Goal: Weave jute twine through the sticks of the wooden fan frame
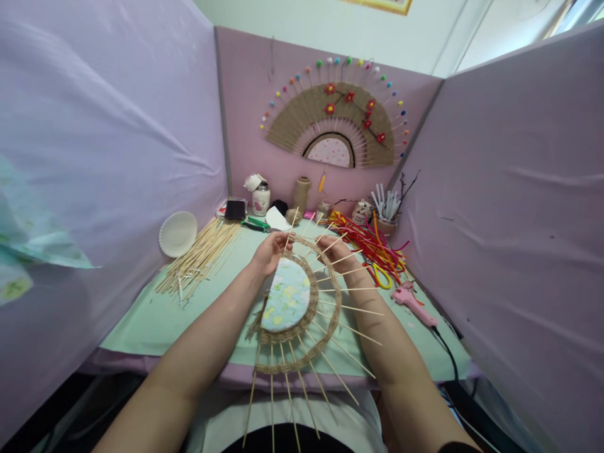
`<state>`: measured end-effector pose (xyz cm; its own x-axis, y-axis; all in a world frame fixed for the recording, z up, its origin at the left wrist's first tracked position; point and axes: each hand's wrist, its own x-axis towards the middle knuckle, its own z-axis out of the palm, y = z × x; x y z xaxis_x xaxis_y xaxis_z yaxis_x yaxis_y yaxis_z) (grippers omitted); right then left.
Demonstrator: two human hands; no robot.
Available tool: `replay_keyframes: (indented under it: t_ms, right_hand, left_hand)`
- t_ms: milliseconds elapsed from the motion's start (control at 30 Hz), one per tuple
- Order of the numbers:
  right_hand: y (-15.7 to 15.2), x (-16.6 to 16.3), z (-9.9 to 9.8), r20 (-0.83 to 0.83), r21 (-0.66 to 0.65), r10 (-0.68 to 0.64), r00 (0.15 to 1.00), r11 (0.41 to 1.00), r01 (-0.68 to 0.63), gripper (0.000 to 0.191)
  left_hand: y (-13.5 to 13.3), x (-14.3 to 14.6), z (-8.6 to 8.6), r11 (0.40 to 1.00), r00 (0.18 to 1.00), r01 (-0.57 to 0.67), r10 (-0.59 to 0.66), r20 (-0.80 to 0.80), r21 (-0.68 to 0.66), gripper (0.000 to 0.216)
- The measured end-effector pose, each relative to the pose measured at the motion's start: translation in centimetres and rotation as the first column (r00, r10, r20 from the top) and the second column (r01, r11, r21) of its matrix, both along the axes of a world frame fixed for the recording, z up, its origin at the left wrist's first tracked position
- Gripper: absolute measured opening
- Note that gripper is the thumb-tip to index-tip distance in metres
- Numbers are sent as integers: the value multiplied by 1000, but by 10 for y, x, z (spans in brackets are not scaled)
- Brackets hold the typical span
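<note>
A half-made fan (289, 302) lies on the green mat in front of me: a floral half-disc with jute twine woven round it and thin wooden skewers radiating out. My left hand (271, 251) grips the far edge of the fan near a skewer, fingers curled. My right hand (336, 250) is closed on the woven twine rim between the skewers at the fan's far right.
A bundle of skewers (202, 258) and a white paper plate (178, 233) lie at left. Red and yellow pipe cleaners (372, 245), scissors and a pink glue gun (413, 302) lie at right. Jars, twine spool (301, 194) and a finished fan (335, 126) stand at the back wall.
</note>
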<state>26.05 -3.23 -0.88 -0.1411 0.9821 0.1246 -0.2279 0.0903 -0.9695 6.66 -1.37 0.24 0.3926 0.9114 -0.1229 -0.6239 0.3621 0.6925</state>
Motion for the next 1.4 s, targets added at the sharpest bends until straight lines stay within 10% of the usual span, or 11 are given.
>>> replay_keyframes:
  t_ms: [267, 600, 1400]
  right_hand:
    - [6, 0, -3, -4, -24, 49, 999, 999, -49, 29]
    - [12, 4, -10, 0, -29, 66, 998, 997, -66, 38]
    - [9, 7, -1, -185, -63, 66, 981, 995, -79, 25]
  left_hand:
    - [11, 8, -3, 990, 937, -130, 142, -319, 61, 28]
    - [6, 4, -4, 966, 912, -175, 233, -338, 192, 27]
    - [13, 6, 4, 998, 939, 56, -38, -343, 41, 18]
